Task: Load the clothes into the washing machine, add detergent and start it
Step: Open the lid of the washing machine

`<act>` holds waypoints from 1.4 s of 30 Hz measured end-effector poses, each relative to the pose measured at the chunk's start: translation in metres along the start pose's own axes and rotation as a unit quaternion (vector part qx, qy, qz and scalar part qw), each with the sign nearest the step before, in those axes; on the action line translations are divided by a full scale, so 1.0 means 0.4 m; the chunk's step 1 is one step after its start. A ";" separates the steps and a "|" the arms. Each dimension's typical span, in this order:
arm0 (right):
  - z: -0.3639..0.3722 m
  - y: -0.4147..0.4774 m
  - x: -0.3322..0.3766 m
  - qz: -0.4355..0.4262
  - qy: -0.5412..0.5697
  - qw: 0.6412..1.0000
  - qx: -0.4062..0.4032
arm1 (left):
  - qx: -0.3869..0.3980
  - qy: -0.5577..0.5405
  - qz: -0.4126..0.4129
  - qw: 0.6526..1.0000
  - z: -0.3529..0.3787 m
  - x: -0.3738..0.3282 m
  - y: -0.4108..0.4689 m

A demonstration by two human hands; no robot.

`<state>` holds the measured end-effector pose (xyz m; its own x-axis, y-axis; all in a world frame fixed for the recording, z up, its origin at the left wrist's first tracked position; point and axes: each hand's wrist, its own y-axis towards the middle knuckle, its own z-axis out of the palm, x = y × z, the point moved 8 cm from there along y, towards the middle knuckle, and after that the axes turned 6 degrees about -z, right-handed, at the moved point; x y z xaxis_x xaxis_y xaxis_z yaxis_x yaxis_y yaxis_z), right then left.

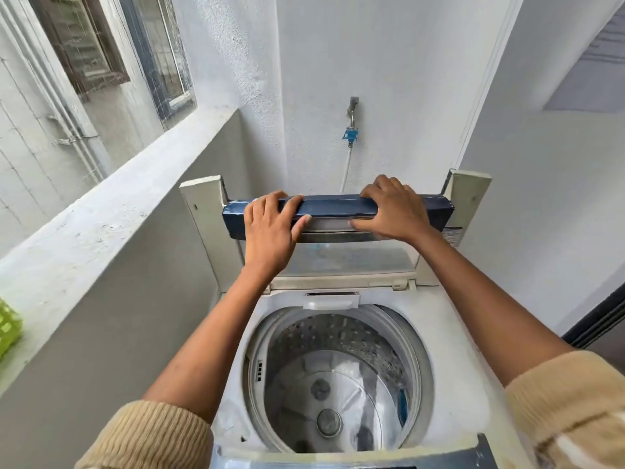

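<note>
So we grip the raised lid, left hand and right hand each curled over its top edge; next, we judge, the empty drum wants clothes.

both hands grip the dark blue front edge of the folded lid, which stands raised above the washing machine. the left hand is near its left end and the right hand near its right, fingers curled over the top. below, the open drum shows its perforated steel wall. on the wall behind, a tap feeds a white hose.
</note>
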<state>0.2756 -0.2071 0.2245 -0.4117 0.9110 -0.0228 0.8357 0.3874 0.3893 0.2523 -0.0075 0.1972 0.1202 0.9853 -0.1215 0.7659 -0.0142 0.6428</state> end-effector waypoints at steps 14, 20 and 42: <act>0.046 0.126 -0.057 -0.029 -0.055 0.998 -0.019 | 0.029 -0.015 -0.079 0.996 0.101 0.019 0.111; 0.053 0.148 -0.063 -0.040 -0.057 0.998 -0.010 | 0.038 -0.022 -0.080 0.996 0.115 0.024 0.132; -0.023 -0.025 0.004 -0.067 -0.065 0.996 -0.009 | -0.030 -0.073 -0.016 0.997 -0.042 -0.016 0.006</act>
<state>0.2634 -0.2109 0.2291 -0.4679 0.8622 -0.1939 0.7689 0.5054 0.3916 0.2429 -0.0111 0.2124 0.1903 0.9494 -0.2498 0.7329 0.0319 0.6796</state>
